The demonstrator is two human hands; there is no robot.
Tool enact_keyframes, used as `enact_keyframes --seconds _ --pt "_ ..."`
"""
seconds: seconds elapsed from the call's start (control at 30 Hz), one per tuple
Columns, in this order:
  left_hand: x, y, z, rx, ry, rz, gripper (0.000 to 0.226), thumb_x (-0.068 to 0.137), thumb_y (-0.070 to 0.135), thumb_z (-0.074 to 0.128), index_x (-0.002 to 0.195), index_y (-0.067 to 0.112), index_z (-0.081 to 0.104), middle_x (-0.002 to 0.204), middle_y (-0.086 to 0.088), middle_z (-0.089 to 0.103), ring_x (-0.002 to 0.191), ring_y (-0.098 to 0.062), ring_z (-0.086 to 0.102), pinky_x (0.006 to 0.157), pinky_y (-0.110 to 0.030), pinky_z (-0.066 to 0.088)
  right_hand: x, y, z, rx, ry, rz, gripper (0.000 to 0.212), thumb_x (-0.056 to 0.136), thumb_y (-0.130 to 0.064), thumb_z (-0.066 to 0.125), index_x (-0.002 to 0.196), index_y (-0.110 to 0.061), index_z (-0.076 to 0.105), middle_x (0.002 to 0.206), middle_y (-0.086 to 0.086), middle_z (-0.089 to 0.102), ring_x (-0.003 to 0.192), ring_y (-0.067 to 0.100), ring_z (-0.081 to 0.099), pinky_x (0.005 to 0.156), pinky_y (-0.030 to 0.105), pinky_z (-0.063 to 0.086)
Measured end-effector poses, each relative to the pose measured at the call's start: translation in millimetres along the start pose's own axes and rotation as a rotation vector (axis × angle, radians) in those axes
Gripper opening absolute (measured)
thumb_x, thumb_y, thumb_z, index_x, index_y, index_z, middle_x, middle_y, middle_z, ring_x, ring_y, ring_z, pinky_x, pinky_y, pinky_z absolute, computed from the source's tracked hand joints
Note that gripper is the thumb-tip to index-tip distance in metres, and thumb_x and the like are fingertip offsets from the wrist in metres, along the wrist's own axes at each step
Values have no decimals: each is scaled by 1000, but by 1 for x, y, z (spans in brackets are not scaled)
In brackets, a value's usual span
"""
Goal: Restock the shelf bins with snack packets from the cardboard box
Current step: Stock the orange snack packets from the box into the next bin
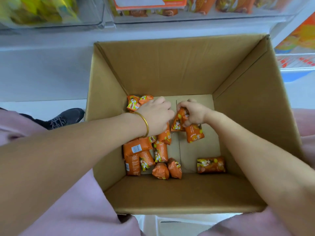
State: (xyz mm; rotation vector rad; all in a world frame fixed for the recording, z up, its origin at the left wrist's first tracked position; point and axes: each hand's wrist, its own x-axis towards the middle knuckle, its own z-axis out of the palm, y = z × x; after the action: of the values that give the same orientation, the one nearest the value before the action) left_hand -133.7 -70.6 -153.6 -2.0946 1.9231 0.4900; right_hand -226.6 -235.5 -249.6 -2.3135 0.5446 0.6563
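Both my arms reach down into an open cardboard box (pixel 170 68). On its floor lie several orange snack packets (pixel 160 151), most heaped at the left, and one alone (pixel 211 165) at the near right. My right hand (pixel 193 112) grips orange packets (pixel 180 120), and another packet (pixel 194 133) hangs just below it. My left hand (pixel 156 114), with a gold bangle on the wrist, lies curled over the packets at the left; its fingertips are hidden, so what it holds is unclear.
Clear shelf bins run along the top: one with yellow packets (pixel 39 11) at the left, one with orange packets (pixel 226 5) and an orange label (pixel 150 2) at the right. A dark shoe (pixel 66 117) stands left of the box. A colourful display (pixel 300 41) is at the right.
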Motion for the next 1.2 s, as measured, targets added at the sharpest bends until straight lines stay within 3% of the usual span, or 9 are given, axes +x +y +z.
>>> enact_keyframes --seconds 0.13,0.3,0.47,0.6,0.73,0.9,0.97,1.07,1.2 --pt "8 -1 -5 -360 0 -229 37 90 20 49 126 12 50 127 -9 48 123 -28 35 98 -34 34 -28 -24 -46 210 -13 -120 62 65 -9 85 115 -25 50 114 6 46 103 23 52 82 32 50" --pt "10 -8 -15 -996 -136 -449 85 61 36 69 137 15 37 128 -7 55 116 -23 54 98 -38 46 -68 -48 -71 602 -172 -217 61 60 -8 81 112 -24 54 112 -3 55 95 10 61 82 35 56" --pt "2 -2 -28 -1493 -99 -483 34 70 9 67 102 9 56 102 -20 64 94 -31 63 93 -46 49 -76 -53 -67 732 -189 -241 68 63 -5 79 120 -31 53 127 4 51 113 20 57 91 40 54" --pt "-3 -7 -32 -1543 -123 -505 33 60 13 65 91 1 61 92 -23 65 86 -33 62 89 -47 50 -79 -49 -63 828 -119 -127 82 74 -8 77 141 -30 35 124 0 51 108 15 60 80 29 56" --pt "-4 -15 -34 -1552 -95 -600 25 77 10 62 100 1 59 93 -22 66 80 -32 64 82 -42 52 -86 -37 -64 853 36 51 51 82 -38 65 128 -20 54 108 2 60 86 12 63 60 25 53" --pt "-3 -17 -33 -1580 -69 -639 23 82 11 59 104 7 53 88 -14 62 77 -26 63 75 -37 51 -91 -18 -64 1106 170 142 38 92 -46 53 120 -20 57 89 2 58 66 8 62 49 21 53" --pt "-3 -15 -34 -1621 -60 -650 29 82 10 58 111 7 51 92 -15 62 82 -27 63 79 -39 52 -94 -11 -61 1348 155 157 39 84 -46 61 111 -18 57 87 2 63 66 9 67 52 25 55" --pt "-5 -12 -37 -1679 -26 -637 28 81 9 59 108 7 52 90 -15 62 80 -28 62 79 -40 52 -95 0 -51 1698 77 107 73 47 -35 91 106 -9 58 89 10 72 82 21 72 60 37 59" --pt "-3 -10 -39 -1702 12 -627 44 80 9 60 122 5 48 97 -17 62 80 -27 63 68 -35 54 -86 -3 -34 1697 -17 41 93 29 -41 97 109 -10 61 97 10 71 89 22 70 77 45 59"
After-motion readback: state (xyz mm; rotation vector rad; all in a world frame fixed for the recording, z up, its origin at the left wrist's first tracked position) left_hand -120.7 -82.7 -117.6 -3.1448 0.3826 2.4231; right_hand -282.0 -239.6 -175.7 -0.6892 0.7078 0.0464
